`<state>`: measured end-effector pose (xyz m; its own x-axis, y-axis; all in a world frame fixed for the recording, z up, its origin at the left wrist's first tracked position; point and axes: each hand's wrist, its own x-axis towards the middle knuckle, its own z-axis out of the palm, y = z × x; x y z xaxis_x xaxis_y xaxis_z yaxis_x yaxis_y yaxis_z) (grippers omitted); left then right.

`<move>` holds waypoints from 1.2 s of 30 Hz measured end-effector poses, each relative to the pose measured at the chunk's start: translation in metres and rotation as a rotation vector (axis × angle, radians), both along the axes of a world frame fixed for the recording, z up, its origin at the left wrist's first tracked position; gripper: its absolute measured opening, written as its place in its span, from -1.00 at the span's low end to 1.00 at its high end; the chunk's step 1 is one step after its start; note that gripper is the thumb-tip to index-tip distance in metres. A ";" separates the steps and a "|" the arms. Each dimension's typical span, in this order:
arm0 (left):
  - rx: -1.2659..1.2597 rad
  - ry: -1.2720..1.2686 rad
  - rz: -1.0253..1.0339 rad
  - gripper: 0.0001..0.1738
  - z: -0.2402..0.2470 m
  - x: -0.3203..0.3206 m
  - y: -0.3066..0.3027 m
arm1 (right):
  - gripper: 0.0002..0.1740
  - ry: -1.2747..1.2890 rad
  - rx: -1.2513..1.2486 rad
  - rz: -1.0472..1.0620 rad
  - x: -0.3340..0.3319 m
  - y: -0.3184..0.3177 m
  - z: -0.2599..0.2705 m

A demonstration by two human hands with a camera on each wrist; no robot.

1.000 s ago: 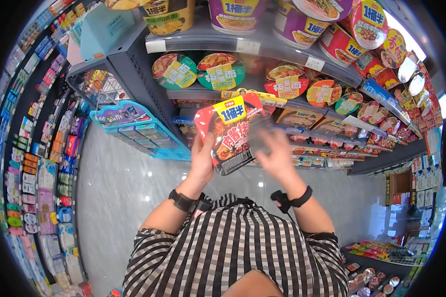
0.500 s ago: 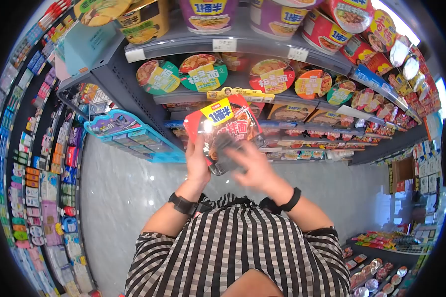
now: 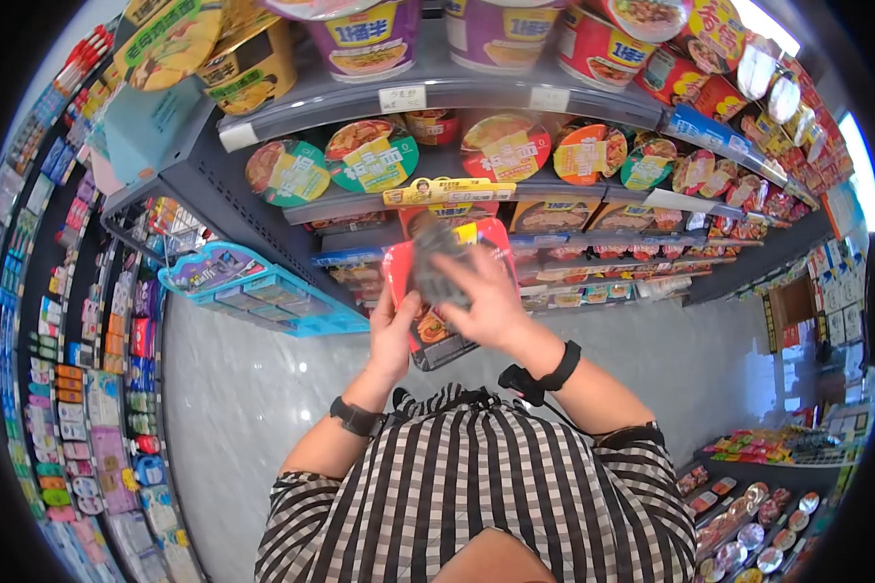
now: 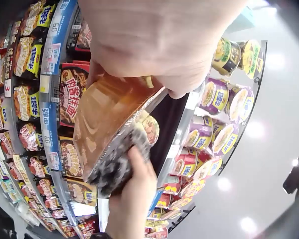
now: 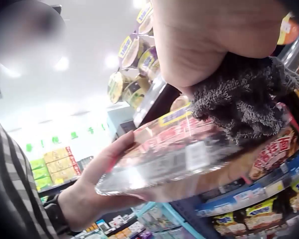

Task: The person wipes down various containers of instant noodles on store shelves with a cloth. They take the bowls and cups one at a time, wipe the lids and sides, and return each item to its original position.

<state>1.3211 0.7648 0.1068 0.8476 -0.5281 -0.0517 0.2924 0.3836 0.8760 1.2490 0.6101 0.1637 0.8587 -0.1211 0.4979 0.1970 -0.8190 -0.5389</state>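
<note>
A red and black boxed noodle pack (image 3: 436, 335) is held in front of the shelf, tilted. The left hand (image 3: 391, 335) grips its left edge, thumb on top. The right hand (image 3: 483, 296) presses a dark grey cloth (image 3: 439, 267) on the pack's top face, fingers spread over the cloth. In the right wrist view the fuzzy cloth (image 5: 244, 99) lies bunched between the right hand (image 5: 214, 40) and the pack (image 5: 174, 149). In the left wrist view the left hand (image 4: 159, 40) is at the pack's clear brownish underside (image 4: 104, 119), and the cloth (image 4: 119, 159) is under the right hand (image 4: 134, 194).
Cup noodles (image 3: 365, 39) line the upper shelf, with lidded bowls (image 3: 371, 155) below and more noodle packs on lower shelves. A blue display rack (image 3: 262, 291) stands at the shelf's left end. Another stocked shelf runs along the far left, across a grey floor (image 3: 233, 389).
The right hand and cloth have moved left and up over the pack's top face. The pack sits a little lower, and the shelves have shifted left in view.
</note>
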 end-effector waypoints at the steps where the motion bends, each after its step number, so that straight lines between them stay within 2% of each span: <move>1: 0.001 0.036 -0.013 -0.54 0.003 -0.002 0.002 | -0.32 -0.026 -0.051 0.089 0.002 0.000 0.003; 3: 0.075 0.033 -0.063 -0.56 -0.002 0.001 0.008 | -0.33 0.015 -0.076 0.006 0.002 -0.017 -0.002; 4: 0.022 0.069 -0.053 -0.56 0.000 0.000 0.011 | -0.34 0.069 -0.105 -0.056 0.000 -0.029 -0.007; 6: -0.018 0.104 -0.037 -0.50 -0.004 0.002 0.019 | -0.38 0.075 0.031 -0.326 -0.001 -0.052 -0.018; 8: -0.021 0.076 -0.032 -0.51 -0.004 0.002 0.019 | -0.41 0.092 0.109 -0.430 -0.003 -0.059 -0.028; 10: -0.063 0.115 0.000 -0.52 0.003 -0.003 0.014 | -0.43 0.063 -0.011 -0.338 -0.001 -0.032 -0.015; 11: -0.045 0.117 -0.005 -0.54 -0.002 -0.002 0.010 | -0.42 -0.005 0.007 -0.186 0.002 -0.016 -0.023; 13: -0.004 0.118 -0.007 -0.49 -0.012 0.002 0.005 | -0.36 0.023 0.105 0.104 -0.002 0.021 -0.016; 15: -0.016 0.153 -0.005 -0.44 -0.010 0.006 0.007 | -0.35 -0.015 0.085 0.082 0.004 0.021 -0.019; 16: 0.028 0.049 -0.066 -0.38 -0.005 0.007 0.010 | -0.34 0.010 0.105 0.083 0.005 0.009 -0.020; 17: 0.070 -0.052 -0.123 -0.31 -0.001 0.007 0.013 | -0.41 -0.041 -0.004 -0.014 0.005 -0.007 -0.017; 18: 0.070 -0.050 -0.108 -0.31 0.001 0.007 0.015 | -0.43 0.030 -0.085 -0.172 0.004 -0.021 -0.019; 20: 0.092 -0.052 -0.149 -0.22 0.003 0.008 0.016 | -0.40 0.067 0.092 -0.424 0.003 -0.051 -0.032; 22: 0.214 -0.154 -0.145 -0.15 0.003 0.003 0.011 | -0.39 0.067 0.118 -0.390 0.002 -0.051 -0.021; 24: 0.274 -0.271 -0.192 -0.15 -0.001 0.002 -0.001 | -0.38 0.043 0.111 -0.182 0.007 -0.026 -0.011; 26: 0.357 -0.250 -0.209 -0.16 0.001 -0.002 -0.005 | -0.34 -0.085 0.138 0.034 0.016 0.001 -0.010; 28: 0.332 -0.200 -0.199 -0.19 0.001 -0.001 -0.005 | -0.32 -0.087 -0.002 0.311 0.012 0.009 0.010; 29: 0.307 -0.025 -0.282 -0.21 0.003 0.004 -0.003 | -0.32 -0.090 0.001 0.313 0.012 0.007 0.010; 31: 0.292 -0.107 -0.267 -0.20 -0.003 0.008 0.005 | -0.32 -0.079 -0.063 0.278 0.006 -0.009 0.009; 32: 0.271 -0.190 -0.257 -0.19 -0.006 0.010 0.008 | -0.33 -0.083 -0.072 0.148 0.005 -0.024 0.002; 34: 0.248 -0.133 -0.275 -0.18 0.006 0.010 0.010 | -0.37 0.002 0.007 -0.149 0.005 -0.050 -0.003; 36: 0.159 -0.145 -0.222 -0.23 0.010 0.007 0.007 | -0.42 -0.003 -0.005 -0.274 0.007 -0.055 -0.006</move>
<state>1.3277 0.7714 0.1167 0.7173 -0.6959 -0.0352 0.2213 0.1796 0.9585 1.2559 0.5547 0.1581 0.7927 -0.3466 0.5015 -0.0310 -0.8445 -0.5346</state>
